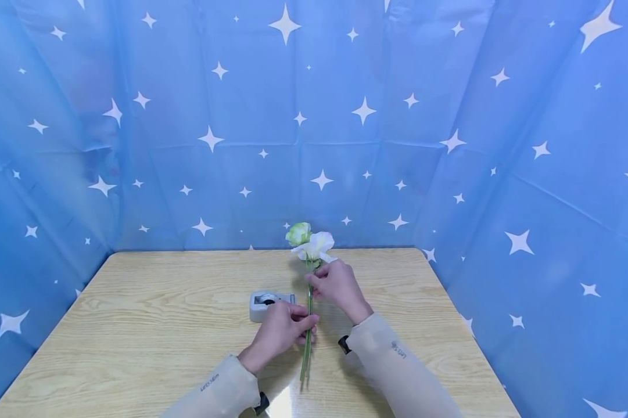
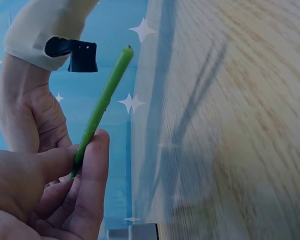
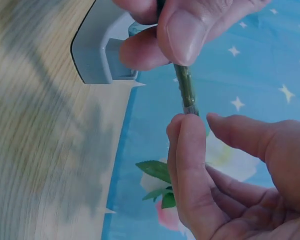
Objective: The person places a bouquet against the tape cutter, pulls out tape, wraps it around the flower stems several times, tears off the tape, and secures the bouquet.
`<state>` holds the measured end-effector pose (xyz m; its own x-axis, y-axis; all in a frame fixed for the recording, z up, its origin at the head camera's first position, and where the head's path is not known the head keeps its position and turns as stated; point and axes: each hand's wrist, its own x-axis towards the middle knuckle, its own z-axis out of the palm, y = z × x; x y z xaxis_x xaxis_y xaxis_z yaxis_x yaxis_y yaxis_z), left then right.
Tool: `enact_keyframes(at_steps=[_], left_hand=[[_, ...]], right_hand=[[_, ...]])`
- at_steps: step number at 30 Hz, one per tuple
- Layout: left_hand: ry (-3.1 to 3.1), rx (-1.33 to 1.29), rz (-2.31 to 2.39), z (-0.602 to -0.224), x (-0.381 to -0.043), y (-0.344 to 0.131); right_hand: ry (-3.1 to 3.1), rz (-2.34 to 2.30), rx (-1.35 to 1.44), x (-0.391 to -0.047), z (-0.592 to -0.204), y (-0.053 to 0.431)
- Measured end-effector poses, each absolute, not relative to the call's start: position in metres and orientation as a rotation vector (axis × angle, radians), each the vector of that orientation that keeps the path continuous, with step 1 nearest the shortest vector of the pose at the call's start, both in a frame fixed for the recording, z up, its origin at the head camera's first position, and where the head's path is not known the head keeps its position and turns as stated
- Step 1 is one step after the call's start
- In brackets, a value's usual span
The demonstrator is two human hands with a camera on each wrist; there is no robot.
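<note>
A small bunch of flowers with a white bloom (image 1: 314, 247), a green-white bloom (image 1: 298, 233) and thin green stems (image 1: 305, 363) is held above the table, blooms pointing away. My left hand (image 1: 282, 330) pinches the stems between thumb and fingers at mid-length; in the left wrist view a stem end (image 2: 110, 85) sticks out past the fingers. Nearer the blooms is my right hand (image 1: 340, 285). Its fairly straight fingers (image 3: 191, 150) touch the stems, and the thumb stands apart in the right wrist view. A shiny band (image 3: 190, 109) shows on the stems beside those fingertips.
A grey tape dispenser (image 1: 257, 310) stands on the wooden table (image 1: 151, 325), just beyond the left hand. Blue star-patterned curtains (image 1: 251, 110) hang behind and at both sides. Leaves (image 3: 157, 171) and a pink bloom (image 3: 169, 216) show in the right wrist view.
</note>
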<state>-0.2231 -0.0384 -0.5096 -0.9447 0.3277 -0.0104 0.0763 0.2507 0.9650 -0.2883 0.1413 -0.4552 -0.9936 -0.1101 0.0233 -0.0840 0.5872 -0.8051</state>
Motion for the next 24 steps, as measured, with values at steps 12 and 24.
enact_keyframes(at_steps=[12,24], left_hand=[[2.404,0.431,1.716,-0.5099,-0.2216,-0.0373],[2.401,0.422,1.710,-0.5120,-0.2218,-0.0360]], right_hand=[[2.790,-1.369,-0.119,-0.2924,-0.4607,0.1396],[2.824,-1.342,-0.117,-0.2928,-0.4650,0.1361]])
